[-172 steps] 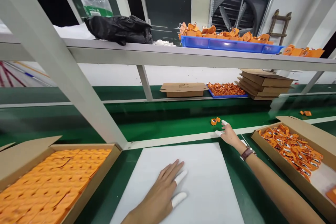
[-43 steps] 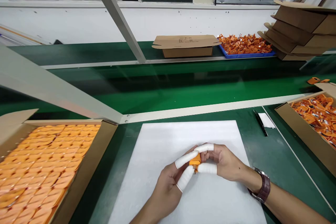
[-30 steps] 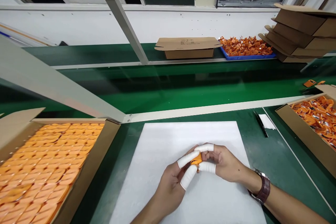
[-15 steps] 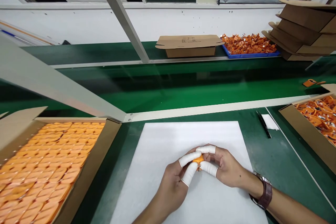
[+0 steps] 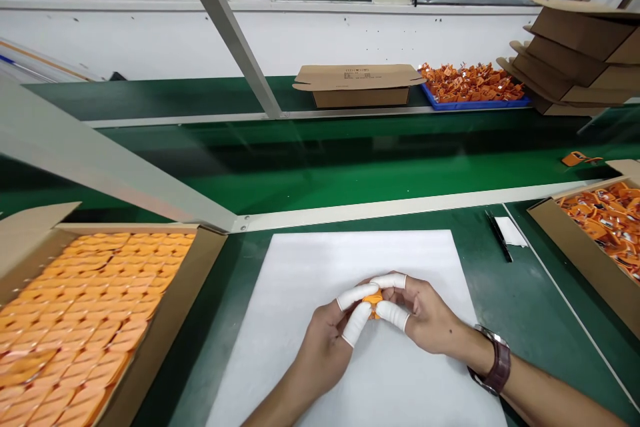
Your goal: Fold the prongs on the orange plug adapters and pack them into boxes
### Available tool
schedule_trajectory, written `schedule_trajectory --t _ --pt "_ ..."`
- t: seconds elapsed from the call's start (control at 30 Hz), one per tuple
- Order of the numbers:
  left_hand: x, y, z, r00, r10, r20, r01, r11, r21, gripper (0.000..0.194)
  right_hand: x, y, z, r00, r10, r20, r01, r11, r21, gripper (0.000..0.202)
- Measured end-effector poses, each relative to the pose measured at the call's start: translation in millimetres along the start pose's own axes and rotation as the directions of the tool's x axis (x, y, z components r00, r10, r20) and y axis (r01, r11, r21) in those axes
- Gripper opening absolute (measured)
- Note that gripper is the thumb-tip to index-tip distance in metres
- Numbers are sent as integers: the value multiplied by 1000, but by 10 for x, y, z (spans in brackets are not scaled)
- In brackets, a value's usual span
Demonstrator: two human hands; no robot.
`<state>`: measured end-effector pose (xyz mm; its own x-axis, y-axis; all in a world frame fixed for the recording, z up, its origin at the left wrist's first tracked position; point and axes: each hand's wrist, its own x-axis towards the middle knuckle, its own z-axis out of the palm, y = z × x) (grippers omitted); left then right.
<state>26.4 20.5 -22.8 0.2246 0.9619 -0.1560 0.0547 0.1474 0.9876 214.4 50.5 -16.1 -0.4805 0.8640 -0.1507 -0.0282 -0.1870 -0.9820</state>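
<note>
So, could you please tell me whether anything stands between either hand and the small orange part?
Only the white finger covers do: the left hand and right hand both hold the orange part over the white sheet, with nothing else visible between.

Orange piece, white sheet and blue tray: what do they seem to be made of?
Orange piece: probably smooth moulded plastic, judging by its even, saturated colour, though the left hand and right hand cover part of it.
White sheet: likely foam, matte, with a plain, soft-looking surface.
Blue tray: likely smooth plastic, from the uniform colour of its rim.
</note>
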Motion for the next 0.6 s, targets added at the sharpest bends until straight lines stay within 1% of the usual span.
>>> schedule_trajectory --t 0.1,0.2,0.37,0.5,0.6 --pt "-5 21 -7 999 -4 32 5 1000 -28 34 9 18 2 1000 2 19 -3 999 42 36" --pt "-12 46 -10 998 23 63 -19 998 -55 35 19 14 -17 999 8 39 -11 998 65 38" --pt "-23 86 19 997 30 78 -23 996 -82 39 20 19 -67 994 10 104 -19 996 90 38" --pt "-26 76 28 996 33 83 -24 995 -101 42 11 51 -95 995 -20 95 13 997 80 36" --pt "-26 43 18 995 33 91 -24 995 -94 42 9 58 -101 996 -19 88 13 998 69 33"
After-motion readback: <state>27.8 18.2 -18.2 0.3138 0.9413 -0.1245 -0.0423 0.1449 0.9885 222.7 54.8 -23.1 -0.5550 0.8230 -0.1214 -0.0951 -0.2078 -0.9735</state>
